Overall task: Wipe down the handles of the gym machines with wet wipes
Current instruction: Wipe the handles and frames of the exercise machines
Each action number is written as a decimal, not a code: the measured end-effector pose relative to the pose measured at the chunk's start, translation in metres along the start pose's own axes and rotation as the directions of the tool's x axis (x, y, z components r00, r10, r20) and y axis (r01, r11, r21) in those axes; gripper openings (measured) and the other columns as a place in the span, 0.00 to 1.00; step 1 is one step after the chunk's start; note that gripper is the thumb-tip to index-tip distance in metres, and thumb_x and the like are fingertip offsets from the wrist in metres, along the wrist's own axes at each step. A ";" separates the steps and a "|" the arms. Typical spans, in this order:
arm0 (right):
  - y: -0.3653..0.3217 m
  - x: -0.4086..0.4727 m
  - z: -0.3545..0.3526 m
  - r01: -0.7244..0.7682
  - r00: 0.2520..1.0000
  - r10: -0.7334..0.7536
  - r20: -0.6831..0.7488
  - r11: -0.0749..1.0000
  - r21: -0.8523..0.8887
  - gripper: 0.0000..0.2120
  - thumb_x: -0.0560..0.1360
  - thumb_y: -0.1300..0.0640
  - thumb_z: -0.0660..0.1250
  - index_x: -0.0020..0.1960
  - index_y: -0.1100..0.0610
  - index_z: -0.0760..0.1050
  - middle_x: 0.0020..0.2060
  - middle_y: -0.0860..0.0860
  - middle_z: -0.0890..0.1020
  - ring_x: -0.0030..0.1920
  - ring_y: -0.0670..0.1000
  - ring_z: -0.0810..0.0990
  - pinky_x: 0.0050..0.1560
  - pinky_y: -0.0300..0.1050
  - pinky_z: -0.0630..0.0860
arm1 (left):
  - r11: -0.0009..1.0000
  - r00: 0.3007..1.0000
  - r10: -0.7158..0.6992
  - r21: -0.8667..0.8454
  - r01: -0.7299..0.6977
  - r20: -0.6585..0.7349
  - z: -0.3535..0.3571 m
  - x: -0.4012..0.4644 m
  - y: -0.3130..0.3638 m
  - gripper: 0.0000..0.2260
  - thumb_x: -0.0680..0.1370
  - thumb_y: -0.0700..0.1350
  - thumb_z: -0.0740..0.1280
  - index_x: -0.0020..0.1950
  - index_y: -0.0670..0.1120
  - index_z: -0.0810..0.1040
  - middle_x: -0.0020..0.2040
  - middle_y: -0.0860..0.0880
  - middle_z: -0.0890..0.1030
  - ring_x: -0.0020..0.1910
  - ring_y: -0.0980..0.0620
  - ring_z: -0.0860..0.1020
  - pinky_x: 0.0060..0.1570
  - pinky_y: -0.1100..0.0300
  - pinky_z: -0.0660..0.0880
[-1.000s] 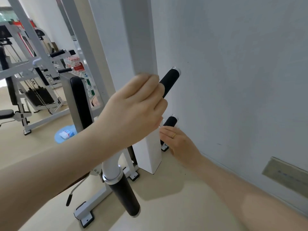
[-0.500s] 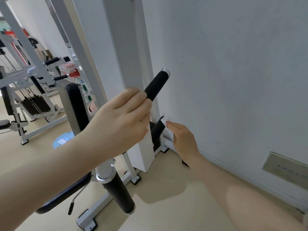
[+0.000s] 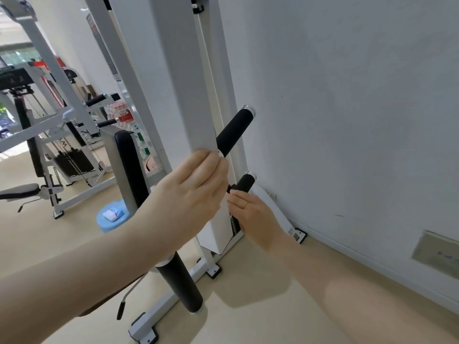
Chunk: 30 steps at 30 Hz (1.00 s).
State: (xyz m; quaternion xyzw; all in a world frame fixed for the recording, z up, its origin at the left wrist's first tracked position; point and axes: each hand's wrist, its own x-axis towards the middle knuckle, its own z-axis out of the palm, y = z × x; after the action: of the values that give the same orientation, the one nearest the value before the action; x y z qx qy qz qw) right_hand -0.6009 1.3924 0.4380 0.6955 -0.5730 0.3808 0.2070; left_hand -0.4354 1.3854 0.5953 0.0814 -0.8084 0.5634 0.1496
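The person stands close to a white gym machine (image 3: 171, 100) set near the wall (image 3: 347, 120); the left hand (image 3: 188, 194) is raised at the lower end of the machine's white upright, fingers curled over against it, steadying by the look of it; what lies under those fingers I cannot tell. The right hand (image 3: 253, 217), a ring (image 3: 245, 205) on one finger, reaches low to the lower black handle (image 3: 244, 183), fingertips touching its base; whether they are curled round it, or hold a wet wipe, is hidden from here. The upper black handle (image 3: 234, 131) juts out above, untouched; a third black handle (image 3: 181, 284) hangs nearer the floor. A pack of wipes (image 3: 113, 213) sits on a blue stool (image 3: 109, 225) well behind. I judge the lower handle is the one in hand; next it wants a firm wrap and a stroke along its length toward the capped end.
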 end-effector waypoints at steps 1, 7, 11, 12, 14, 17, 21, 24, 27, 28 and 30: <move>0.004 0.001 0.002 -0.046 0.999 0.046 0.000 0.999 0.003 0.19 0.71 0.64 0.55 0.57 0.60 0.77 0.54 0.54 0.83 0.55 0.57 0.80 0.55 0.54 0.78 | 1.000 1.000 0.005 0.002 -0.005 0.004 0.001 -0.002 -0.002 0.15 0.75 0.47 0.64 0.54 0.37 0.78 0.56 0.41 0.78 0.58 0.42 0.75 0.67 0.49 0.59; -0.008 0.011 0.017 -0.273 0.958 0.278 -0.074 0.959 0.073 0.19 0.73 0.61 0.58 0.62 0.60 0.75 0.57 0.56 0.80 0.58 0.58 0.79 0.58 0.57 0.76 | 1.000 1.000 0.012 0.020 -0.012 0.009 0.018 -0.011 -0.014 0.14 0.76 0.44 0.63 0.57 0.36 0.77 0.58 0.40 0.77 0.60 0.41 0.73 0.69 0.49 0.58; -0.004 0.013 0.023 -0.124 0.990 0.129 -0.064 0.989 0.079 0.19 0.68 0.66 0.67 0.59 0.59 0.77 0.55 0.54 0.82 0.55 0.56 0.80 0.55 0.52 0.77 | 0.997 0.999 0.027 0.068 -0.029 0.030 0.023 -0.014 -0.020 0.14 0.77 0.43 0.61 0.58 0.37 0.76 0.59 0.40 0.77 0.60 0.41 0.74 0.68 0.48 0.58; 0.006 0.015 0.025 -0.246 0.965 0.253 -0.071 0.964 0.101 0.20 0.70 0.67 0.68 0.61 0.59 0.76 0.55 0.54 0.82 0.55 0.56 0.80 0.55 0.55 0.78 | 0.997 0.999 0.033 0.073 -0.036 0.035 0.025 -0.014 -0.021 0.14 0.77 0.43 0.60 0.58 0.37 0.75 0.59 0.40 0.77 0.61 0.42 0.74 0.68 0.48 0.58; 0.018 0.016 0.030 -0.466 0.877 0.477 -0.058 0.875 0.133 0.19 0.73 0.67 0.65 0.64 0.59 0.74 0.57 0.55 0.81 0.58 0.56 0.78 0.56 0.57 0.77 | 0.997 0.999 0.033 0.065 -0.034 0.026 0.027 -0.014 -0.021 0.13 0.78 0.43 0.58 0.57 0.38 0.76 0.59 0.40 0.77 0.61 0.41 0.74 0.69 0.48 0.57; 0.016 0.019 0.035 -0.405 0.905 0.420 -0.075 0.901 0.156 0.19 0.73 0.68 0.66 0.64 0.60 0.74 0.57 0.57 0.80 0.58 0.57 0.78 0.58 0.57 0.76 | 1.000 1.000 0.024 0.015 -0.024 -0.001 0.030 -0.014 -0.020 0.14 0.79 0.42 0.55 0.57 0.38 0.76 0.58 0.40 0.77 0.60 0.41 0.75 0.69 0.48 0.58; 0.020 0.027 0.036 -0.397 0.912 0.409 -0.028 0.898 0.188 0.17 0.76 0.65 0.62 0.64 0.58 0.72 0.57 0.56 0.80 0.57 0.56 0.78 0.58 0.54 0.77 | 1.000 0.999 0.019 -0.006 -0.019 -0.026 0.032 -0.013 -0.020 0.14 0.79 0.42 0.54 0.57 0.37 0.75 0.58 0.40 0.77 0.60 0.42 0.75 0.69 0.49 0.58; 0.024 0.046 0.039 -0.665 0.698 0.716 -0.029 0.662 0.347 0.15 0.79 0.62 0.58 0.65 0.57 0.72 0.55 0.54 0.80 0.57 0.53 0.78 0.60 0.50 0.75 | 1.000 0.999 0.012 -0.017 -0.012 -0.039 0.032 -0.013 -0.020 0.12 0.79 0.41 0.56 0.56 0.38 0.75 0.57 0.40 0.77 0.60 0.42 0.75 0.69 0.49 0.57; 0.007 0.054 0.044 -0.702 0.275 0.918 0.284 -0.010 0.712 0.11 0.79 0.62 0.58 0.55 0.57 0.78 0.48 0.52 0.81 0.54 0.53 0.78 0.56 0.45 0.76 | 0.999 0.999 0.024 -0.023 -0.025 -0.048 0.031 -0.014 -0.022 0.12 0.79 0.41 0.56 0.55 0.38 0.76 0.57 0.40 0.78 0.59 0.42 0.75 0.69 0.50 0.56; -0.002 0.050 0.048 -0.654 0.238 0.854 0.462 -0.211 0.727 0.10 0.79 0.63 0.58 0.50 0.56 0.79 0.46 0.53 0.80 0.53 0.52 0.78 0.54 0.44 0.76 | 1.000 0.998 0.025 -0.018 -0.026 -0.052 0.032 -0.014 -0.023 0.11 0.79 0.41 0.57 0.55 0.38 0.76 0.57 0.40 0.78 0.59 0.42 0.75 0.69 0.50 0.57; -0.017 0.041 0.045 -0.602 0.334 0.648 0.685 -0.413 0.684 0.09 0.77 0.65 0.60 0.48 0.57 0.79 0.49 0.56 0.80 0.54 0.52 0.78 0.55 0.43 0.76 | 1.000 0.998 0.023 -0.011 -0.024 -0.052 0.032 -0.014 -0.023 0.11 0.79 0.40 0.57 0.55 0.38 0.76 0.57 0.41 0.78 0.60 0.42 0.75 0.69 0.49 0.57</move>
State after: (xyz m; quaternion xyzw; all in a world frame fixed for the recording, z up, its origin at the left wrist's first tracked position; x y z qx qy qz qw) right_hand -0.5698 1.3386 0.4437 0.1652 -0.4747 0.6890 -0.5221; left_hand -0.4199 1.3473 0.6007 0.0564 -0.8084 0.5624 0.1643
